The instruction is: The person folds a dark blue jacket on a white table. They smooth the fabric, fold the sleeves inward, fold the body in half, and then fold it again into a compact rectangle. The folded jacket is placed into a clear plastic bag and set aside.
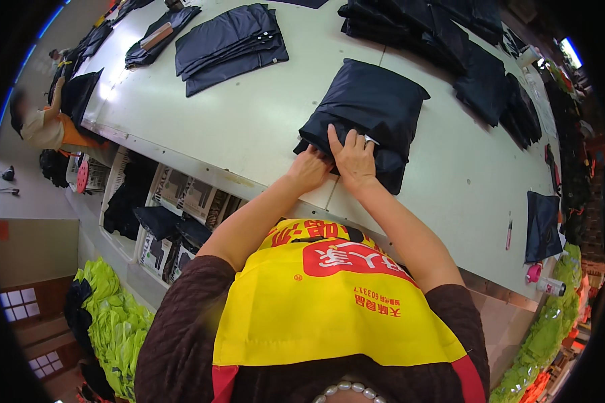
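Shelving (113,185) is stocked with dark cloth; on a folded dark bundle (376,87) the right hand (355,160) is laid, fingers parted; the left hand's (309,170) fingertips are hidden, grip unclear.

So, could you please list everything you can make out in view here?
Table: one, whitish, centre
Package: one, black, under the hands
Folded stack: one, black, table's far left
Heaped packages: several, exact count unclear, black, table's far right
Flat piece: one, dark, right table edge
Slim tool: one, reddish and dark, table's right
Bottle: one, pale, right edge
Piles: two, yellow-green, lower left and lower right
Co-worker: one, pale top, far left
Apron: one, yellow, on the wearer
Left hand, right hand: one each, bare, at the package's near edge
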Motion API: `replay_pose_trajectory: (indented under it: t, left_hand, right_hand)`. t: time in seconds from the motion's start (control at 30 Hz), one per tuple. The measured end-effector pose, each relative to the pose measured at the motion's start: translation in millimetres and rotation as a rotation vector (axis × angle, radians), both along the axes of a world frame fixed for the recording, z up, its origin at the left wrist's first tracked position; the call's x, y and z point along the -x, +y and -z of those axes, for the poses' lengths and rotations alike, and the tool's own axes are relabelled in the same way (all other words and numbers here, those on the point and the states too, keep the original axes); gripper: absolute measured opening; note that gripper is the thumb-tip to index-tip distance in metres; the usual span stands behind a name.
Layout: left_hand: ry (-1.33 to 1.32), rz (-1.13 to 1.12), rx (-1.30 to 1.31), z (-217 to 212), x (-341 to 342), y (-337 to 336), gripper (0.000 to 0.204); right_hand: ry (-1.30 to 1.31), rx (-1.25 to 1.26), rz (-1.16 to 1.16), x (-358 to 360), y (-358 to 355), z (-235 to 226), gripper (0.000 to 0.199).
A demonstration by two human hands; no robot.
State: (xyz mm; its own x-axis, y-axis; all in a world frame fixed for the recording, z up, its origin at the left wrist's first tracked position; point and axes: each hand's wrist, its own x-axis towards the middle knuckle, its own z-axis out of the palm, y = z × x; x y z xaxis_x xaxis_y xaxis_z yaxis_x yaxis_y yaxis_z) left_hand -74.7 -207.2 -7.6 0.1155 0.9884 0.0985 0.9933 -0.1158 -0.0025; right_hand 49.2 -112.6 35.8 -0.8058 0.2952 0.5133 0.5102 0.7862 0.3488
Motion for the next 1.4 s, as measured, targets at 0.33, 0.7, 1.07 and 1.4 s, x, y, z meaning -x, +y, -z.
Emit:
replay_pose_trajectory:
  t: [0.33, 0.7, 1.07, 1.4]
  left_hand:
    - [-0.163, -0.243, -0.012, -20, -21, 20, 0.025]
    - [-0.078, 0.212, -0.088, -71, -15, -3, 0.008]
    - [-0.288, 0.177, 0.251, -112, -31, 8, 0.024]
    - [-0.036, 0.15, 0.331, -80, -24, -20, 0.023]
  right_hand:
    - [-0.146, 0.229, -0.031, -12, 31, -36, 0.053]
    - [-0.343, 0.273, -0.249, -74, 18, -26, 0.035]
    - [-0.809, 0.716, -0.366, -35, 32, -54, 0.024]
    - [-0.015, 0.656, -0.276, -122, 48, -107, 0.074]
